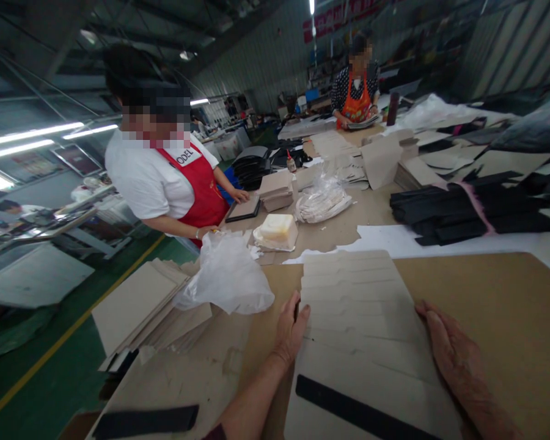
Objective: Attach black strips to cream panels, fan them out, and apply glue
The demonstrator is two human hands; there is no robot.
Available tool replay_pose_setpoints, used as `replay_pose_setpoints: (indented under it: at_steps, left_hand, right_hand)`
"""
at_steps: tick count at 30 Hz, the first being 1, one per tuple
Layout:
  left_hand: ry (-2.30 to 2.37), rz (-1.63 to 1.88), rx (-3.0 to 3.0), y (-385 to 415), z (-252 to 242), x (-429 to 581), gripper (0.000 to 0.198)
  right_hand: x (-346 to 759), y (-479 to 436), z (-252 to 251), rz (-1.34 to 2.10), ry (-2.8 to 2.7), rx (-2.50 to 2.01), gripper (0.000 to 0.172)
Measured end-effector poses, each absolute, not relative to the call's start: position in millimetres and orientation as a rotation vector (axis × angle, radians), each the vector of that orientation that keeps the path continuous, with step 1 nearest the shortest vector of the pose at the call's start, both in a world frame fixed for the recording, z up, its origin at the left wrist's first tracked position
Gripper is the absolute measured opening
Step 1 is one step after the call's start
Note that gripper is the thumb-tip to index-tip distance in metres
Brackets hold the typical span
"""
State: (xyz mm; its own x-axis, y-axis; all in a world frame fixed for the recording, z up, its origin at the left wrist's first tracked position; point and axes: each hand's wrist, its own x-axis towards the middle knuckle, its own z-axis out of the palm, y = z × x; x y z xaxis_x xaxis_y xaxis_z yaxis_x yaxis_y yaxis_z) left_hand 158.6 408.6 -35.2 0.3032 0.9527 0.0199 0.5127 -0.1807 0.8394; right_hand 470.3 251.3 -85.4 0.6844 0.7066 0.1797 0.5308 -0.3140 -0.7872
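In front of me lies a fanned row of overlapping grey-beige boards (348, 293), their edges stepped one behind another. My left hand (291, 327) is at their left edge, fingers stretched forward and thumb apart, touching the side. Along the right edge rests my right hand (453, 348), its fingers extended against the boards and partly hidden from view. A black strip (348, 406) lies across the near end of the boards. Another black strip (146, 421) is on the table at the lower left.
Left of my arm are stacked boards (137, 305) and a crumpled plastic bag (231, 275). Beyond stand a yellowish block (277, 231), a bagged white bundle (323, 201) and tied black pieces (462, 208). One co-worker (165, 177) handles a board; another (355, 91) works farther back.
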Motion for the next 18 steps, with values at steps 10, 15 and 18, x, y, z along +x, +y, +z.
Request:
replay_pose_setpoints:
  at_steps: [10,15,18]
  left_hand:
    - [1.317,0.719,1.943,415.2,-34.8,166.8,0.061]
    - [1.316,0.732,2.018,415.1,-37.8,168.4,0.061]
    - [1.358,0.726,2.018,413.7,-40.6,169.1,0.059]
  right_hand:
    - [467.0,250.1,-79.2,0.228,-0.936,-1.989,0.053]
    - [465.0,251.2,-75.8,0.22,-0.937,-1.988,0.052]
    - [464.8,252.1,-76.6,0.243,-0.948,-1.99,0.053]
